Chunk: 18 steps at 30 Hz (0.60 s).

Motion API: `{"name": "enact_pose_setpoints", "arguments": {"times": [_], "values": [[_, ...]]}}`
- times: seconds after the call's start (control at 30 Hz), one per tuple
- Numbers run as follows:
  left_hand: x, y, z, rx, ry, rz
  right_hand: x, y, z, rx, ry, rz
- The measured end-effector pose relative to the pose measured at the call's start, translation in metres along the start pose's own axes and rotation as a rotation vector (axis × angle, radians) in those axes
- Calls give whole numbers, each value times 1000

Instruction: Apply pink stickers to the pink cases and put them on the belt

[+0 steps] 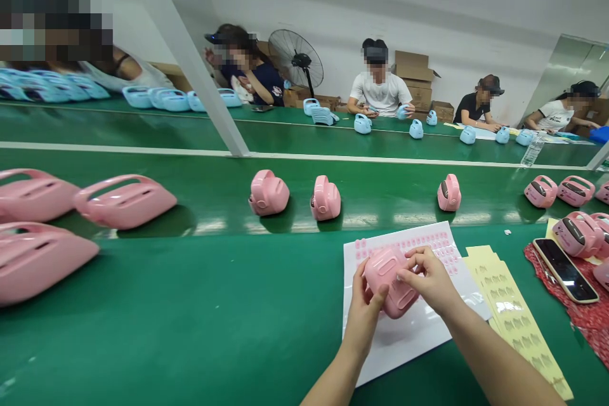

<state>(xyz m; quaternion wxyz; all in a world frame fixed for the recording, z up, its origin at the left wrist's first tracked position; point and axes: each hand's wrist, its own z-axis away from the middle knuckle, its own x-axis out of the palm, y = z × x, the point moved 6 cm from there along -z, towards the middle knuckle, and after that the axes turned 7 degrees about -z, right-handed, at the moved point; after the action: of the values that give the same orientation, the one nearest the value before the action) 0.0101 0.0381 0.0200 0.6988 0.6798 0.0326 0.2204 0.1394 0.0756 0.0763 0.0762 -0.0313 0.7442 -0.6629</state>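
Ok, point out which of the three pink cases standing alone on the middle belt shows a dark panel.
The rightmost pink case, up the belt from the sticker sheet: its left face carries a dark panel. The other two show plain pink only.

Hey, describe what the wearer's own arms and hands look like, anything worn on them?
Both forearms are bare, with no sleeves in view. The left hand and right hand wear no gloves, and no rings, watch or bracelet show. Fingernails look short and unpainted.

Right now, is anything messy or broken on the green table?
Nothing looks broken or spilled. Both hands hold one pink shell over the white sticker sheet; only the yellow sheets lie fanned unevenly.
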Motion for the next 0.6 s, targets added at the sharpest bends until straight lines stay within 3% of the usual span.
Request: {"name": "enact_pose_setpoints", "arguments": {"times": [0.23, 0.33, 0.4, 0.5, 0.6], "values": [[-3, 2, 1, -66, 10, 27, 9, -10, 19, -387, 90, 214], [-5, 4, 0, -54, 7, 26, 12, -8, 23, -477, 102, 202], [-6, 4, -1, -58, -14, 3, 12, -6, 21, -438, 112, 105], [-8, 4, -2, -85, 8, 6, 6, 2, 13, -225, 146, -128], [-7, 7, -3, -154, 39, 79, -19, 9, 4, -74, 215, -273]]}}
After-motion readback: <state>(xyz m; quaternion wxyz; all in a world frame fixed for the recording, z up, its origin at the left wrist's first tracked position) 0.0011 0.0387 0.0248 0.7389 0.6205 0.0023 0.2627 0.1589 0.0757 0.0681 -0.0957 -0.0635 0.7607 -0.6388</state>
